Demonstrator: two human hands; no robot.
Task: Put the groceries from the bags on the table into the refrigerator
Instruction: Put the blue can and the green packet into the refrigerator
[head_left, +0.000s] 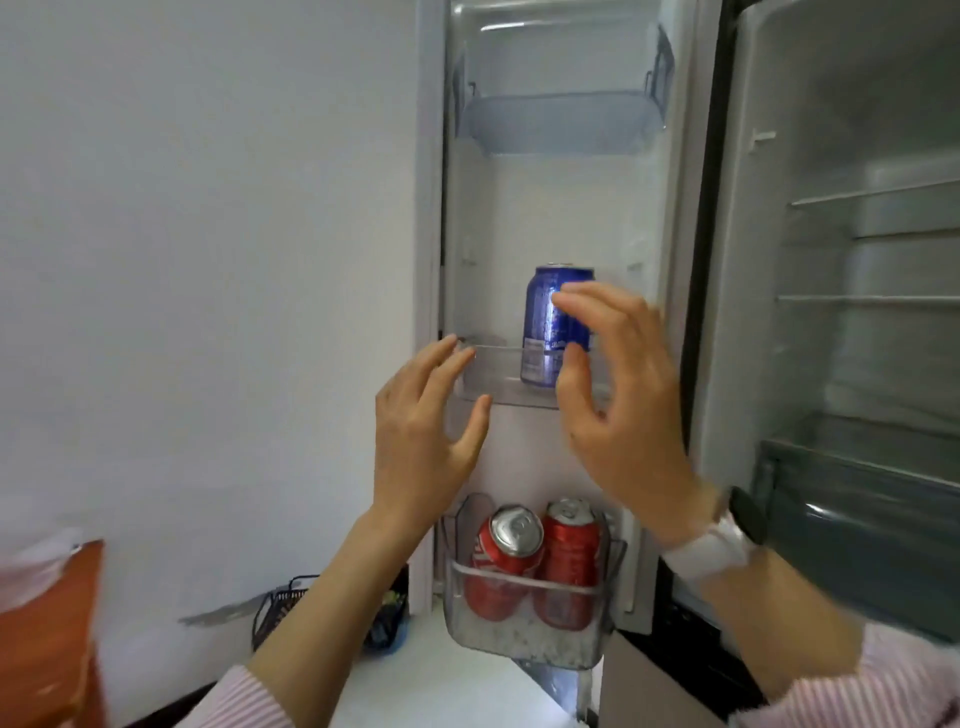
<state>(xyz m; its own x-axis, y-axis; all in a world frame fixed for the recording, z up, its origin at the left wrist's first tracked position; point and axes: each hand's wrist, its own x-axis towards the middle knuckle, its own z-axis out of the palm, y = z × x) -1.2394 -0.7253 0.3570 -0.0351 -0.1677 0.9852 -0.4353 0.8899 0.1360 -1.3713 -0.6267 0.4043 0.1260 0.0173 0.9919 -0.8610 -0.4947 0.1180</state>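
A blue can (545, 327) stands upright on the middle door shelf (493, 379) of the open refrigerator. My right hand (618, 400) hovers just in front of it, fingers spread, thumb and forefinger either side of the can without gripping. My left hand (421, 431) is open beside the shelf's left end, holding nothing. Two red cans (506, 561) (571, 566) stand in the lower door bin (524, 629).
The top door bin (561, 124) holds nothing. The refrigerator's inner shelves (872, 299) and a drawer (857, 499) show at right. A white wall fills the left. A dark wire basket (291, 608) sits on the floor, and an orange table edge (47, 623) is at lower left.
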